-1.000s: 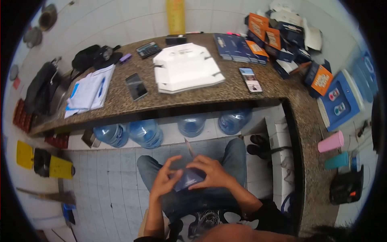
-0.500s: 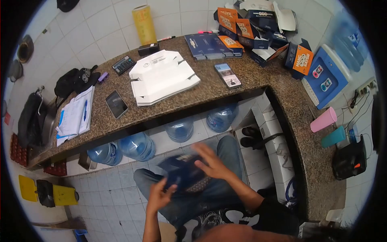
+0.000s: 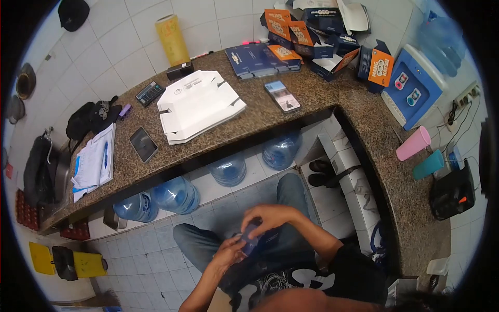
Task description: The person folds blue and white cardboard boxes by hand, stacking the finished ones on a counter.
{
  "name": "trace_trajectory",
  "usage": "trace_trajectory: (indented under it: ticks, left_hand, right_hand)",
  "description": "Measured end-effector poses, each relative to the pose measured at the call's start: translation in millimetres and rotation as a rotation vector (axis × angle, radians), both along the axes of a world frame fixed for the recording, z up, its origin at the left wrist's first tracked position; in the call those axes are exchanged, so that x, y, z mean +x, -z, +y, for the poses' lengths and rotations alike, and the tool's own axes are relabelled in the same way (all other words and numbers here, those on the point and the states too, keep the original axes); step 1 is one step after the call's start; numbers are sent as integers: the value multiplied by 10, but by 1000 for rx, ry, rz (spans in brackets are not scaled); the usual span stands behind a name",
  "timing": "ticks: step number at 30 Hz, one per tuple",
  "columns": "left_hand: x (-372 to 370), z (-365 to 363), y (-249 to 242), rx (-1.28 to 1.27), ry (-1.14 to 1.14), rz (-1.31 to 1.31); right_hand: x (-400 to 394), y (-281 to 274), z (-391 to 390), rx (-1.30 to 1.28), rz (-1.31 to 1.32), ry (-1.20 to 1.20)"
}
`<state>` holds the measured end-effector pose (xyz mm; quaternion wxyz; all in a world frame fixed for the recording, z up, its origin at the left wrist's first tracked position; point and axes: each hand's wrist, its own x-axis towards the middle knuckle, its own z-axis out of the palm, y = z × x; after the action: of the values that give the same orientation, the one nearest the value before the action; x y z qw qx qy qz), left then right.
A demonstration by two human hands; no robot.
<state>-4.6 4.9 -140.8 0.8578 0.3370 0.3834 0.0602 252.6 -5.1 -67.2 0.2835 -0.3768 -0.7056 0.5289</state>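
Observation:
Over my lap, both hands are together on a dark blue carton piece (image 3: 253,239), which they partly cover. My left hand (image 3: 230,251) has its fingers closed on the carton's lower left side. From the upper right, my right hand (image 3: 269,217) curls its fingers over the carton's top. The carton's far parts blend with the dark clothing. On the counter lie a stack of flat white cartons (image 3: 200,106) and a stack of flat dark blue cartons (image 3: 260,61). Folded blue and orange boxes (image 3: 301,34) are piled at the back right.
The granite counter (image 3: 249,122) curves in front and down the right side. On it are a phone (image 3: 282,96), a tablet-like device (image 3: 143,144), a notebook (image 3: 96,161), a water dispenser (image 3: 413,91) and a pink cup (image 3: 414,143). Large water bottles (image 3: 176,195) stand underneath.
My hands have come closer together, and my right hand has curled over the carton. The carton looks narrower and more turned or folded. The view has shifted slightly.

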Motion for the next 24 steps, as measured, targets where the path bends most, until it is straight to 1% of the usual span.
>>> trace_trajectory:
  ticks: [2, 3, 5, 6, 8, 9, 11, 12, 14, 15, 16, 17, 18, 19, 20, 21, 22, 23, 24]
  left_hand:
    - [32, 29, -207, -156, -51, -16]
    - [39, 47, -205, -150, -49, -23]
    - [4, 37, -173, -59, -33, 26]
    - [-16, 61, -181, -64, -31, 29]
    - [-55, 115, -229, 241, 36, 15]
    - [-36, 136, -277, 247, 36, 13]
    - [-45, 39, -454, 426, 31, -9]
    - [-8, -25, -559, 424, 30, -8]
    - [81, -149, -735, 308, 29, -56]
    - [60, -176, -556, 470, 167, -141]
    - [64, -180, -484, 469, 162, -140]
    - [78, -172, -429, 503, 55, -62]
    - [85, -171, -407, 533, -47, 19]
    - [157, -117, -557, 243, -446, -105]
    - [230, -64, -753, 242, -444, -105]
    - [326, -3, -1007, 261, -646, -162]
    - [369, 20, -1123, 274, -847, -214]
    - [359, 0, -1092, 358, -843, -228]
    - [398, -42, -1031, 349, -842, -224]
  right_hand:
    - [44, -96, -36, 40, -138, -52]
    - [33, -88, -41, 46, -145, -50]
    - [-56, -13, -105, 239, -184, 285]
    - [-68, -56, -106, 234, -182, 288]
    - [-93, -194, -113, 94, -225, 427]
    - [-83, -180, -88, 101, -226, 428]
    - [-122, -99, -129, 77, 93, 236]
    - [-144, -72, -139, 75, 93, 235]
    - [-237, -34, -142, 200, 195, 331]
    - [-318, -12, -147, 204, 194, 326]
    - [-434, 26, -191, 303, 206, 477]
    - [-513, 69, -244, 403, 216, 631]
    - [-547, 125, -316, 402, 216, 634]
    - [-568, 187, -397, 502, 130, 676]
    - [-587, 227, -453, 604, 42, 715]
    - [-601, 221, -479, 645, 33, 645]
    - [-608, 226, -450, 645, 31, 647]
    - [-652, 235, -436, 749, 5, 613]
    - [-682, 246, -407, 855, -23, 575]
